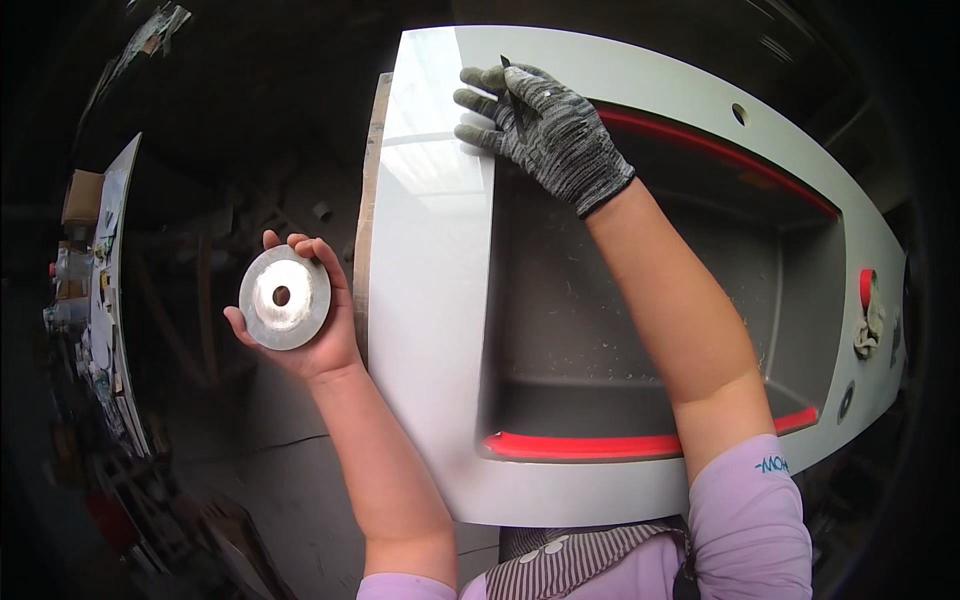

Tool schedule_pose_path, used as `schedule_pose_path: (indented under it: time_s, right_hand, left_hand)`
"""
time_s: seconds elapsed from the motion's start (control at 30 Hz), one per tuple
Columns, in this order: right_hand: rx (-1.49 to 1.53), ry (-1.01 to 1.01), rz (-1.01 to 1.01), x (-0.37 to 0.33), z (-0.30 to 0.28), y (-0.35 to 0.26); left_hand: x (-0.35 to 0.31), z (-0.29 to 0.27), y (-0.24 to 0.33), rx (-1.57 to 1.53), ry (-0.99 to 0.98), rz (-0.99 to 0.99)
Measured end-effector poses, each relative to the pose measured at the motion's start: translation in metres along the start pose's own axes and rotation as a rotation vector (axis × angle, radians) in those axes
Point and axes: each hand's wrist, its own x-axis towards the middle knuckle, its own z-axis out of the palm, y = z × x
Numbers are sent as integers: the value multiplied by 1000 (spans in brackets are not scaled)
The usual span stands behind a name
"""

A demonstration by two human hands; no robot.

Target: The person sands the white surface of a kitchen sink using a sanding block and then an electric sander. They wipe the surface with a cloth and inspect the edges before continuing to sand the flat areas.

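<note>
My bare left hand (pixel 332 340) is curled round the edge of a round metal disc (pixel 262 305) with a hole in its centre. It is held off the left side of a white countertop (pixel 425 360). My right hand (pixel 572 135), in a grey knitted glove, is over the countertop's far left part, by the corner of a dark grey sink (pixel 620 280). A thin dark blade-like tool (pixel 505 62) sticks out past its thumb, the rest partly hidden by the hand. The other gloved fingers point left over the white surface.
Red tape (pixel 590 446) lines the sink's near and far edges. Pale shavings lie in the basin. A round hole (pixel 740 115) pierces the countertop at far right. A red item (pixel 867 288), a crumpled cloth (pixel 869 330) and a small disc (pixel 847 400) lie right. A cluttered board (pixel 112 300) stands left.
</note>
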Motion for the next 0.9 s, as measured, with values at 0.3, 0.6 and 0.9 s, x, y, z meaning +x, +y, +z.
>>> schedule_pose_path:
  time_s: [0.3, 0.6, 0.9]
  right_hand:
    - [-259, -691, 891, -139, -13, 46]
    - [-996, -149, 288, -114, -16, 25]
    - [-998, -102, 153, -108, -15, 42]
  left_hand:
    - [1, 0, -3, -8, 48, -8]
    - [1, 0, -3, -7, 67, -22]
    - [2, -5, 0, -3, 40, -28]
